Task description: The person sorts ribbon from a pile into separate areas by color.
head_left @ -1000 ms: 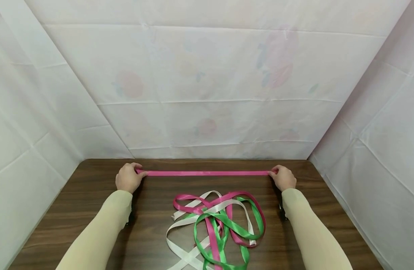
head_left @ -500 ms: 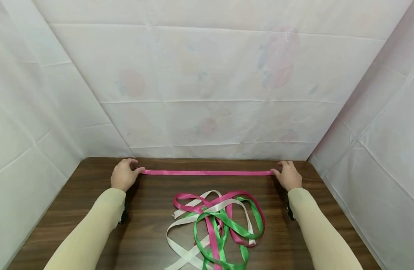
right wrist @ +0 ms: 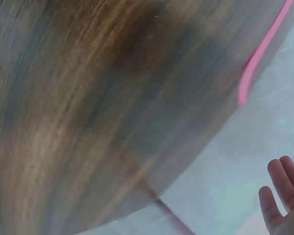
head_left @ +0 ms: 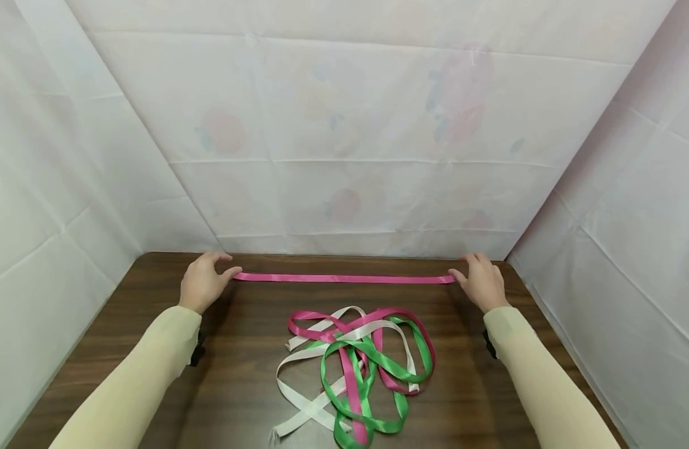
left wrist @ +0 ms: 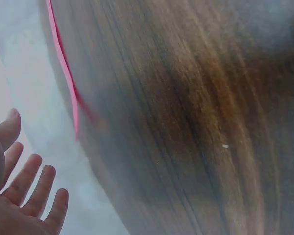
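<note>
Hands (head_left: 202, 284) (head_left: 484, 284) flank a pink ribbon (head_left: 344, 279); tangled ribbons (head_left: 351, 381) lie nearer.

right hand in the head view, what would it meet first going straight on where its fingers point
The right hand would most likely meet the white cloth behind the table; the straight pink ribbon lies off to its thumb side. How far away the cloth hangs is unclear.

You have two hands (head_left: 202, 284) (head_left: 483, 284), two sleeves (head_left: 128, 380) (head_left: 546, 380), one table (head_left: 114, 343), one straight pink ribbon (head_left: 344, 279) and one tangle of ribbons (head_left: 351, 386) in three colours, its strands too interwoven to count.
</note>
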`<state>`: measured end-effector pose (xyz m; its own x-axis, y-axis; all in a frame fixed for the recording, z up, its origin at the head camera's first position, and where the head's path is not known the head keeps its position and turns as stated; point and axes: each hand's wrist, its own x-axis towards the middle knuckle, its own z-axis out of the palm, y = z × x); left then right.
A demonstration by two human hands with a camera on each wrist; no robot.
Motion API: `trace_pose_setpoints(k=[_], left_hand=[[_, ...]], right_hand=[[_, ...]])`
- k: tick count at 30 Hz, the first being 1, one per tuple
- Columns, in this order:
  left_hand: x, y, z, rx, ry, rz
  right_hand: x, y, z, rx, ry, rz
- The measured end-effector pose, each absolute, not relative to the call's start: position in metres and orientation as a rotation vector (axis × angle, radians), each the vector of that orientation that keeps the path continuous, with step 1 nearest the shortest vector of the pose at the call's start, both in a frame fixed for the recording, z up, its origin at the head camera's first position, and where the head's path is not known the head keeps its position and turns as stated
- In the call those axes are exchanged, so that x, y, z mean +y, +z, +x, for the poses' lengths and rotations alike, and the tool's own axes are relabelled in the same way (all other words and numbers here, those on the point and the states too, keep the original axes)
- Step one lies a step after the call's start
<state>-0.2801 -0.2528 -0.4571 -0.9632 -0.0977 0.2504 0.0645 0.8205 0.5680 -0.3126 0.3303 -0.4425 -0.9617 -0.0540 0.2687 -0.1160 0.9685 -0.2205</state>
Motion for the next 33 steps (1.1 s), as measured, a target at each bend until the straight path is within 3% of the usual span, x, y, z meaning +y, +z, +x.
trace_pose_setpoints(k=[33], left_hand=[[-0.207,-0.431,-0.267,-2.753,-0.852,-0.177]], right_hand=[[0.269,-0.407,-0.294,-2.696,0.333,0.548]])
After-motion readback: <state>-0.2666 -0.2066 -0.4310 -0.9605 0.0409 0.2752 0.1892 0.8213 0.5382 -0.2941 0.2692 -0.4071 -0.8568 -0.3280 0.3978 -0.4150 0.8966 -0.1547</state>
